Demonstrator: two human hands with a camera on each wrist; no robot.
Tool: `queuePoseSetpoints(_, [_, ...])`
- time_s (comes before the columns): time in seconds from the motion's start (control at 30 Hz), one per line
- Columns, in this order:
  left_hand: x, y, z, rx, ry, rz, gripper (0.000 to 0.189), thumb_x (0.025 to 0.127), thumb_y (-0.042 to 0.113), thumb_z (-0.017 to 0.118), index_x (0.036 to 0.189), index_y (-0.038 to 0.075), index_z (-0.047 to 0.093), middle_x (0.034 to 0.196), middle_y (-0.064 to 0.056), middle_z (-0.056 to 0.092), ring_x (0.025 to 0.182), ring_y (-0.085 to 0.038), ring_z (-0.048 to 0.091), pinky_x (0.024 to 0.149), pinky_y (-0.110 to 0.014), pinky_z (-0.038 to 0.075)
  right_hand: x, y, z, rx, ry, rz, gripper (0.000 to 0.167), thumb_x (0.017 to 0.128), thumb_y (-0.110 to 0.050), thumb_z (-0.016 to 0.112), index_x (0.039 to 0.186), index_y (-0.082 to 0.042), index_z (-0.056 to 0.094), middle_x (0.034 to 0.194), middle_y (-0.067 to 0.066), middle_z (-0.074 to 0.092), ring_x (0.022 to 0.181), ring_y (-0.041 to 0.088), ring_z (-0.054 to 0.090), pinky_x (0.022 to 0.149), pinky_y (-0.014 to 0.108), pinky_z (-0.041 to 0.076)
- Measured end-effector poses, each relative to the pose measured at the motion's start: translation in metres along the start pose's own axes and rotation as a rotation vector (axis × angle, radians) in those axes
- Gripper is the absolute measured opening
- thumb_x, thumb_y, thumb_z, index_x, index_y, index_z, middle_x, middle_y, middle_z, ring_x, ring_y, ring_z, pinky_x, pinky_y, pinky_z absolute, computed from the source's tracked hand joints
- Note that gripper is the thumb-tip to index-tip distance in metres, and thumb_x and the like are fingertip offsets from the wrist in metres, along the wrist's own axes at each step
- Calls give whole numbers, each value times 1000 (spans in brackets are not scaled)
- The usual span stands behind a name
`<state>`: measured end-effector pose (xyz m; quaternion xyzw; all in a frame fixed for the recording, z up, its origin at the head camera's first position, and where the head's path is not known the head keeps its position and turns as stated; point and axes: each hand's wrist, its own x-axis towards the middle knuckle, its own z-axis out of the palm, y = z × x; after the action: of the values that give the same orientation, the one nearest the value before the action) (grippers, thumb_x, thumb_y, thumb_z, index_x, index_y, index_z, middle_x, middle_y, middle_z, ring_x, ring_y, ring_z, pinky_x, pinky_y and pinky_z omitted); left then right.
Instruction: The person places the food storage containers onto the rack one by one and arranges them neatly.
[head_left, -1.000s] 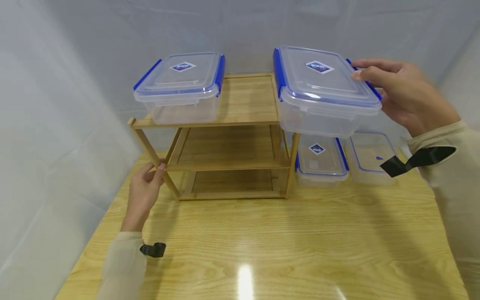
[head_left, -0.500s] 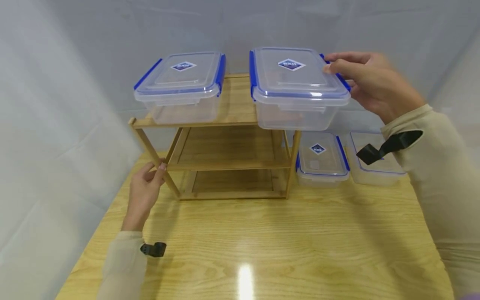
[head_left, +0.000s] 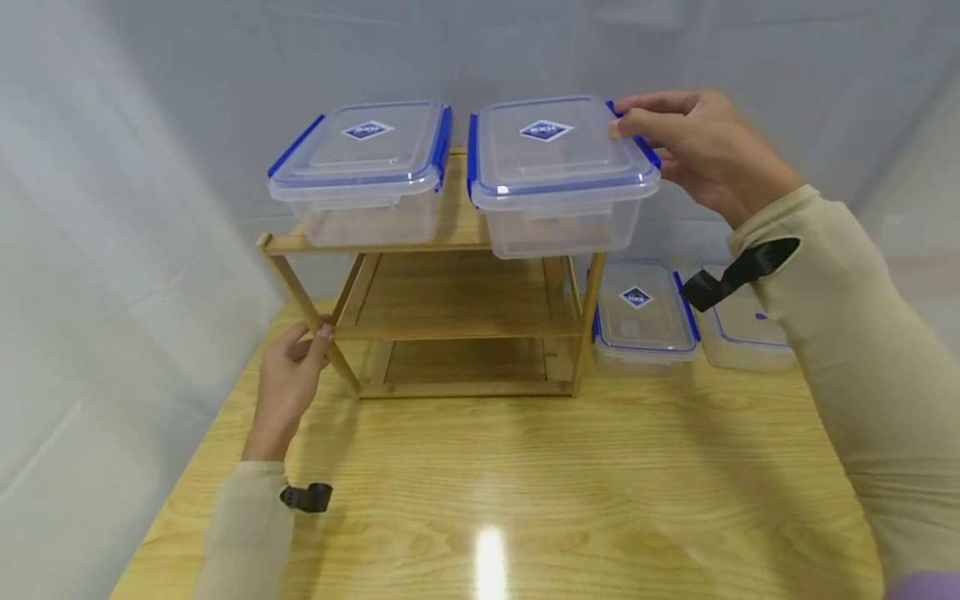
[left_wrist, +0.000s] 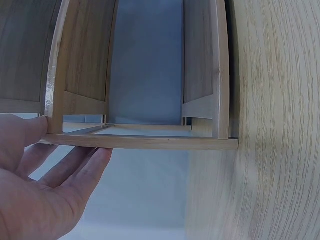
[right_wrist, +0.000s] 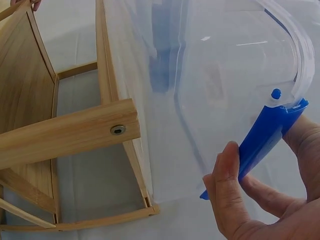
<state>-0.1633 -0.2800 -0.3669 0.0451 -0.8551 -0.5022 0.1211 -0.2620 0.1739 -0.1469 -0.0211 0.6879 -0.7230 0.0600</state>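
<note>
My right hand (head_left: 708, 150) grips the right side of a clear plastic food container (head_left: 562, 167) with blue clips, at the right end of the top shelf. In the right wrist view the thumb and fingers lie about its blue clip (right_wrist: 265, 140). Whether its base fully rests on the shelf I cannot tell. A matching container (head_left: 363, 167) sits on the left end of that shelf. My left hand (head_left: 292, 375) pinches the front left post of the wooden rack (head_left: 457, 329); in the left wrist view its thumb and fingers are around the post (left_wrist: 140, 142).
Right of the rack, a lidded container (head_left: 645, 321) with a blue-and-white label stands on the wooden table (head_left: 480, 475). Beside it is another clear container (head_left: 750, 346), partly covered by the right forearm. A pale sheet hangs behind and to the left.
My right hand has carried its container leftward, over the top shelf and closer to the other container. The left hand has kept its place on the post.
</note>
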Motion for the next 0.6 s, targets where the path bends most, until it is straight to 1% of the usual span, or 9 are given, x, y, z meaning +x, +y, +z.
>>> queuePoseSetpoints(0.13, [0,0,0,-8,-2,-1,53,106,46,49,147,11,54,144,-16,56,127,-37,58,105,-51,50,3,-2,5,-17,8,6,52,79,-10,89,127,-12,67,131,7,56,111,22,62,78,25,62])
queuePoseSetpoints(0.27, [0,0,0,-6,-5,-5,54,106,47,49,147,12,54,143,-20,55,125,-39,59,106,-54,49,6,-3,10,-69,11,0,57,80,-14,90,131,-11,65,130,6,58,112,22,63,80,25,62])
queuePoseSetpoints(0.37, [0,0,0,-10,-9,-6,53,106,46,49,147,12,54,143,-21,55,124,-40,59,105,-55,49,8,-3,13,-95,14,-2,59,80,-16,89,133,-11,63,130,5,58,114,22,62,82,25,61])
queuePoseSetpoints(0.47, [0,0,0,-12,-12,2,52,107,45,48,147,12,54,144,-20,55,125,-41,59,104,-53,50,10,-3,16,-100,24,6,58,82,-17,88,134,-13,63,130,4,58,116,22,62,84,24,61])
queuePoseSetpoints(0.6, [0,0,0,-17,-10,9,51,107,44,48,147,12,55,142,-20,57,124,-42,59,103,-53,51,13,-2,18,-77,28,16,57,83,-16,87,134,-14,63,130,4,59,117,22,62,85,24,60])
